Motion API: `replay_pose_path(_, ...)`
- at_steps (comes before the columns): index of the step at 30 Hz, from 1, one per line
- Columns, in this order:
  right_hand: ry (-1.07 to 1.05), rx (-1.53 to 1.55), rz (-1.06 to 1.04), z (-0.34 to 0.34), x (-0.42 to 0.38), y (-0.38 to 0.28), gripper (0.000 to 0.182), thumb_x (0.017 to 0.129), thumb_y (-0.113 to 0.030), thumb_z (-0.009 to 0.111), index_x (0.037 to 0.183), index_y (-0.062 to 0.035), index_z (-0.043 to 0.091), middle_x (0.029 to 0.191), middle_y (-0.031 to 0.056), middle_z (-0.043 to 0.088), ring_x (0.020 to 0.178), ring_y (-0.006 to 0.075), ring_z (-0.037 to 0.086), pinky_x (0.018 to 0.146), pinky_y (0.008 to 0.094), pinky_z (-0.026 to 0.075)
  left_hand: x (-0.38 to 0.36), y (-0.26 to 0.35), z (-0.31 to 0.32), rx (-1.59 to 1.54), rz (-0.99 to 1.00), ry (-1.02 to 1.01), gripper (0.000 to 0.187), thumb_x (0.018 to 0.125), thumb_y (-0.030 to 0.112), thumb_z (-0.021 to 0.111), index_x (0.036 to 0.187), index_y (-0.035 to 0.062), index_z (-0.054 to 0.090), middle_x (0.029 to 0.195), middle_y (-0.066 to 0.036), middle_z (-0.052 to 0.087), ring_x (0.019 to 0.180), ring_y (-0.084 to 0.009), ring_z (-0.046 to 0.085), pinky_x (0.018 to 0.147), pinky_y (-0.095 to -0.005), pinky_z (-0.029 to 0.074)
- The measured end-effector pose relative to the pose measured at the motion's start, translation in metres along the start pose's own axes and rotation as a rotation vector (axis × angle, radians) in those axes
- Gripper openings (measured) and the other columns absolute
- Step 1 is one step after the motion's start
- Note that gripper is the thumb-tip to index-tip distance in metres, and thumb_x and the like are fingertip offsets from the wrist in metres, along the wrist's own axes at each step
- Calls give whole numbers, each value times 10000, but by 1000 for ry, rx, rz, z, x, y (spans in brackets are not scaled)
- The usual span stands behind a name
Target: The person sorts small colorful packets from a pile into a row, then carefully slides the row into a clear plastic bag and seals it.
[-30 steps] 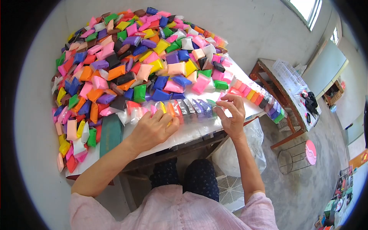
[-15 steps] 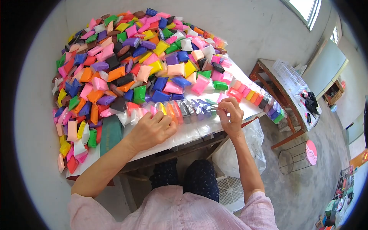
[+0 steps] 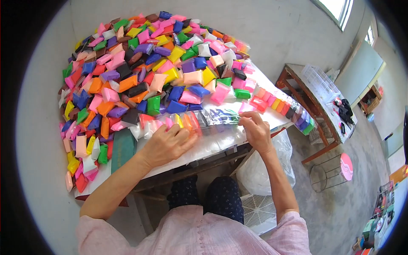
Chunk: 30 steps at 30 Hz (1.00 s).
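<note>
A long clear plastic bag (image 3: 221,118) lies along the front of the table, holding a row of small soft coloured packets. Red and orange packets (image 3: 191,122) show in its middle; dark and blue ones lie toward its right end. My left hand (image 3: 169,142) curls over the left part of the row, fingers bent against pink and white packets. At the right end, my right hand (image 3: 256,131) pinches the edge of the bag between thumb and fingers. The undersides of the left fingers are hidden.
A large heap of coloured packets (image 3: 140,72) covers the back and left of the table. Another filled bag (image 3: 282,106) lies at the right edge. A green box (image 3: 123,148) sits front left. A plastic sack (image 3: 272,163), stool (image 3: 346,167) and side table (image 3: 321,106) stand to the right.
My right hand has shifted slightly and its fingers have closed lower on the bag's end. The bag's right part looks flatter and tauter. My left hand stays almost in place.
</note>
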State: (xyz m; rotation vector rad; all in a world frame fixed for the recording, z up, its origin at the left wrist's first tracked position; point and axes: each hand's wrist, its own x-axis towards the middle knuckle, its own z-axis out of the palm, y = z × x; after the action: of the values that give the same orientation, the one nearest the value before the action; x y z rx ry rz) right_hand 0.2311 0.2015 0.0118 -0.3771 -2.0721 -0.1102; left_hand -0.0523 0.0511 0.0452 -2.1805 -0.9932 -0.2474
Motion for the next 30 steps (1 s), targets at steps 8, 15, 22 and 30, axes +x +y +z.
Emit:
replay_pose_path(8,-104,-280,-277,-10,5,1,146,784,3,686,869,-68,591,1052,83,615,644,151,656,533,297,549,2,0,-1,-6,8,9,357,769,175,627,1119,119,666,876,-21,532,849,-190,573,676,-321,474)
replay_pose_path(15,-165,-317,-308,-11,3,9,147,781,-15,691,877,-66,592,1193,138,597,677,164,671,545,288,558,3,0,-3,-11,11,25,284,751,162,628,1016,64,655,867,-26,546,833,-188,572,678,-324,469)
replay_pose_path(22,-232,-163,-157,-14,0,4,188,810,-108,709,973,-46,640,1304,188,568,831,232,707,621,312,577,1,-1,-1,-15,28,10,277,749,164,624,997,43,647,895,-35,564,851,-197,580,689,-328,461)
replay_pose_path(30,-204,-245,-54,-7,7,-7,413,770,-372,790,971,-45,639,1169,110,613,861,216,696,616,340,551,0,0,-3,19,59,-19,214,747,177,620,906,39,662,918,-38,531,889,-192,565,703,-337,477)
